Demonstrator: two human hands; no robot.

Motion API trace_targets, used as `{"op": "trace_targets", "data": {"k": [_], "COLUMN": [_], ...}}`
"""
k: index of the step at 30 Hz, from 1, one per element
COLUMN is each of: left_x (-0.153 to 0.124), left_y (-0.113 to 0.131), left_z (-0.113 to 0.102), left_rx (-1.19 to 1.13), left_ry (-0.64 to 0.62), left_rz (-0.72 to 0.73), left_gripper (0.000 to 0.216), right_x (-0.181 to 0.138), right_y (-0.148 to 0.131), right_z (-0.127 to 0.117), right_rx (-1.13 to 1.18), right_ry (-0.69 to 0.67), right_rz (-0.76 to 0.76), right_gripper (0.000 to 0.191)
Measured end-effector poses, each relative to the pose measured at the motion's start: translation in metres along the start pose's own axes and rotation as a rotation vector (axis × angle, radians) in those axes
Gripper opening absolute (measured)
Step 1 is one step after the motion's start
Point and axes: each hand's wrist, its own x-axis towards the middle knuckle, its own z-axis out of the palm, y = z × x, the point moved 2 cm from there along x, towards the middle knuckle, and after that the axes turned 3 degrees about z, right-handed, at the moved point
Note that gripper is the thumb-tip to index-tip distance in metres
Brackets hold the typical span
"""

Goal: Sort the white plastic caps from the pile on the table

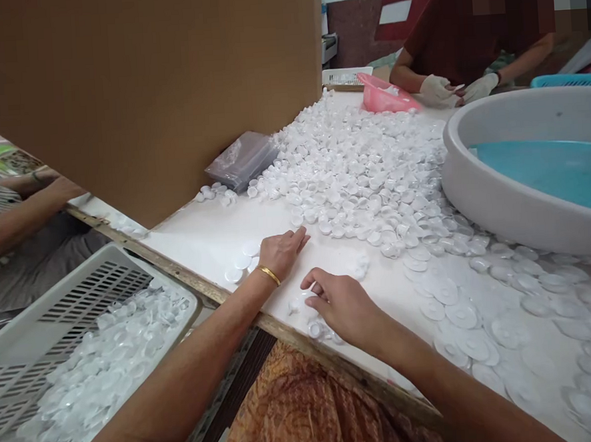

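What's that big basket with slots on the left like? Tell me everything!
The basket is pale and looks like plastic, with rows of slots in its walls and no lid on top. It sits beside the wooden edge of the table, holding a pile of small white pieces. The left forearm crosses in front, hiding part of it; I can't tell whether they touch. The picture cuts some of it off.

On the table [187, 244] a brown board [166, 75] is standing; a wrapped packet [244, 159] is lying beside it, a pink basin [384, 97] resting past its right edge, a grey tub [504, 201] sitting well right of the board.
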Motion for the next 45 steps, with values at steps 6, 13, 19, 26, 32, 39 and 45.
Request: {"op": "trace_targets", "data": {"k": [6, 13, 19, 26, 32, 39, 45], "left_x": [0.0, 0.0, 0.0, -0.037, -0.075, -0.079, -0.077], "left_y": [-0.002, -0.001, -0.009, -0.017, -0.001, 0.002, 0.002], "left_z": [0.0, -0.002, -0.011, -0.044, -0.042, -0.027, -0.026], "left_rx": [0.005, -0.004, -0.137, -0.675, -1.06, -1.069, -1.016], "left_ry": [-0.007, -0.008, 0.05, -0.032, -0.267, -0.323, -0.412], "left_rz": [0.043, 0.059, -0.017, -0.147, -0.355, -0.463, -0.462], "left_gripper": [0.047, 0.043, 0.04, 0.03, 0.032, 0.021, 0.02], "right_x": [0.028, 0.031, 0.036, 0.042, 0.039, 0.038, 0.031], "right_y": [-0.001, -0.004, 0.004, 0.017, 0.008, 0.011, 0.008], "right_z": [0.026, 0.029, 0.014, -0.006, 0.004, 0.011, 0.011], "right_rx": [-0.231, -0.259, -0.009, 0.099, 0.118, -0.094, -0.264], "right_ry": [-0.01, 0.019, 0.018, 0.064, 0.014, 0.034, 0.053], "right_rz": [-0.023, -0.056, -0.003, 0.068, 0.043, 0.023, -0.055], "right_gripper": [0.014, 0.002, 0.005, 0.007, 0.01, 0.011, 0.014]}}
